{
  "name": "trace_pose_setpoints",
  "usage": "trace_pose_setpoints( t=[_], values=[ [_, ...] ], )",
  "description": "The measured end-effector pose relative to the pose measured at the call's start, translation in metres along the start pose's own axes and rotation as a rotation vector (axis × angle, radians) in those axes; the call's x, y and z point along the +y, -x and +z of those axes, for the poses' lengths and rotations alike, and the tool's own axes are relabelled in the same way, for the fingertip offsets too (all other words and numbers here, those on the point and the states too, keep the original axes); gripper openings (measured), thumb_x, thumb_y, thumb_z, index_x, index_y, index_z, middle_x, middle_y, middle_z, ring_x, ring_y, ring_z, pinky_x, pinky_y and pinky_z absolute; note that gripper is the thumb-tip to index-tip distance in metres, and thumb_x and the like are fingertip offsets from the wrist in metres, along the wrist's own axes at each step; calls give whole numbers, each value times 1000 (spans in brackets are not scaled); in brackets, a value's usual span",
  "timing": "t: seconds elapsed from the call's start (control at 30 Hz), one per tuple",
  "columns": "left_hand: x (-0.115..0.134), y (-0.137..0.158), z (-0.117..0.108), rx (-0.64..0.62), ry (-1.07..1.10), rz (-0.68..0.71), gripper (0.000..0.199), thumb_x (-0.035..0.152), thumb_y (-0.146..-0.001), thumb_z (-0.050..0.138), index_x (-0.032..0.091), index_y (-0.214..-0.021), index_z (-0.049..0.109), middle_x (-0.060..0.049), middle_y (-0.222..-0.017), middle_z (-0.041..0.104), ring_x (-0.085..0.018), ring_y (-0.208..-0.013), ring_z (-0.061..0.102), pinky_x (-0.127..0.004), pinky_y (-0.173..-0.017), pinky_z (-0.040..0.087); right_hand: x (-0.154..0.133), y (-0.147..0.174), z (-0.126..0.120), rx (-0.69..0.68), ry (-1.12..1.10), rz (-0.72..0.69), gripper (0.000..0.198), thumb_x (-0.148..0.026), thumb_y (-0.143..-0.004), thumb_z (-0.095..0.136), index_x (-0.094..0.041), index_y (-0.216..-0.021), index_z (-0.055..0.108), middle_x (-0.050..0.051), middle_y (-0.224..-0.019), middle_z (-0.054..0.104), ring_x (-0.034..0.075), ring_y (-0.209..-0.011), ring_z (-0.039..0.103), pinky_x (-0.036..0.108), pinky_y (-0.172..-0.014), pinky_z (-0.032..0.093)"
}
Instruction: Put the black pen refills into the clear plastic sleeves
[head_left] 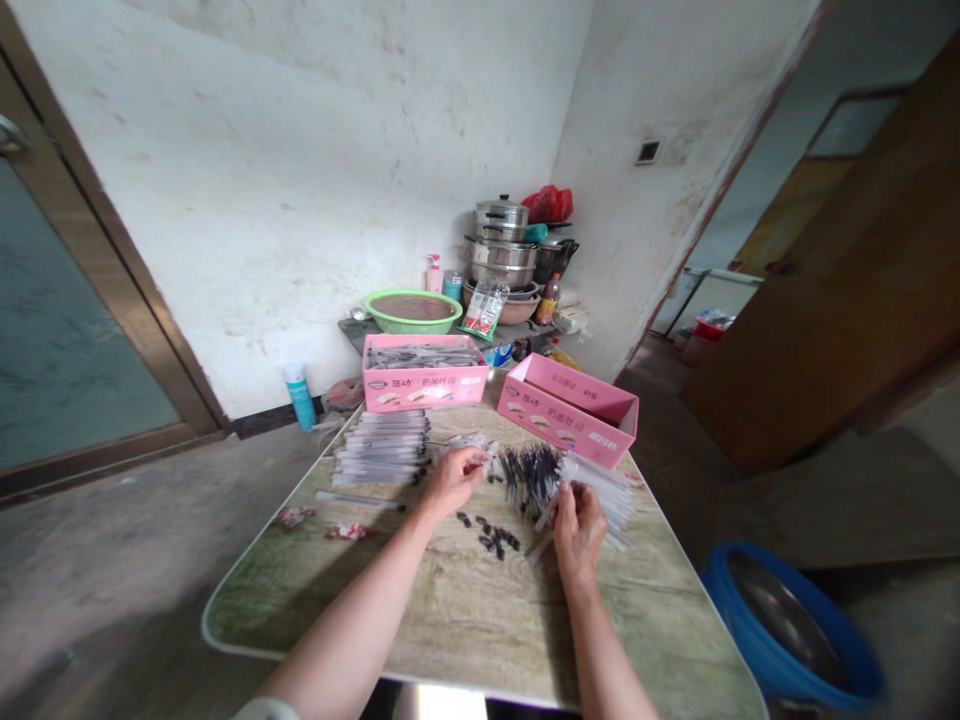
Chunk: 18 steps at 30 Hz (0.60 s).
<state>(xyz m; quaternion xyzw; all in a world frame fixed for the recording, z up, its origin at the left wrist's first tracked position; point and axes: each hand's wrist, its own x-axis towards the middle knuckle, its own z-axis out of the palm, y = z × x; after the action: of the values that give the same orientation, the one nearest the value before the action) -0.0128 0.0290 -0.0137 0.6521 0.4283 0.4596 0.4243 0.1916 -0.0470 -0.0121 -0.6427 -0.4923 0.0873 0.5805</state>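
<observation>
My left hand [454, 482] is over the middle of the table, its fingertips pinched together beside a small pile of whitish, clear pieces [469, 441]. What sits between those fingertips is too small to make out. My right hand [581, 525] pinches a slim translucent tube [546, 516] at the near edge of a heap of similar tubes [611, 497] with dark ends [529, 474]. Left of my left hand, a row of pale slim tubes [381, 447] lies side by side. Small black caps [498, 540] are scattered between my forearms.
At the table's far edge stand a pink box [426, 386] full of tubes and a second pink box [568, 408], tilted to the right. Behind are a green basin [412, 318] and stacked steel pots [502, 262]. A blue tub [795, 630] stands on the floor at right.
</observation>
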Motion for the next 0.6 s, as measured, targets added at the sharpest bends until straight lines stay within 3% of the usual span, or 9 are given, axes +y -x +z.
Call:
trace_pose_setpoints(
  t=[0.1, 0.33, 0.47, 0.6],
  values=[
    [0, 1, 3, 34, -248, 42, 24, 15, -75, 61, 19, -96, 73, -4, -75, 71, -17, -67, 64, -29, -68, 51, 0, -1, 1, 13, 9, 5, 48, -61, -88, 46, -16, -85, 60, 3, -61, 59, 19, -57, 54, 29, -59, 42],
    [-2, 2, 2, 112, -511, 123, 23, 12, -75, 65, 18, -96, 73, -8, -91, 69, -20, -81, 65, -33, -78, 51, -2, 1, 2, 16, 1, 8, 48, -60, -88, 46, -15, -85, 61, 3, -60, 59, 18, -55, 52, 28, -58, 41],
    [10, 9, 15, -73, -553, 269, 25, 23, -83, 65, 20, -107, 70, -8, -102, 66, -20, -91, 63, -32, -85, 49, -6, 1, 2, 21, 25, 4, 49, -61, -88, 45, -15, -83, 61, 4, -62, 61, 19, -58, 54, 29, -59, 42],
    [21, 16, 32, -232, -700, 322, 30, 31, -83, 67, 22, -112, 69, -9, -99, 65, -24, -98, 60, -35, -88, 48, -8, 1, 2, 15, 31, -15, 48, -61, -88, 46, -15, -86, 61, 5, -65, 64, 20, -60, 56, 29, -61, 43]
  ],
)
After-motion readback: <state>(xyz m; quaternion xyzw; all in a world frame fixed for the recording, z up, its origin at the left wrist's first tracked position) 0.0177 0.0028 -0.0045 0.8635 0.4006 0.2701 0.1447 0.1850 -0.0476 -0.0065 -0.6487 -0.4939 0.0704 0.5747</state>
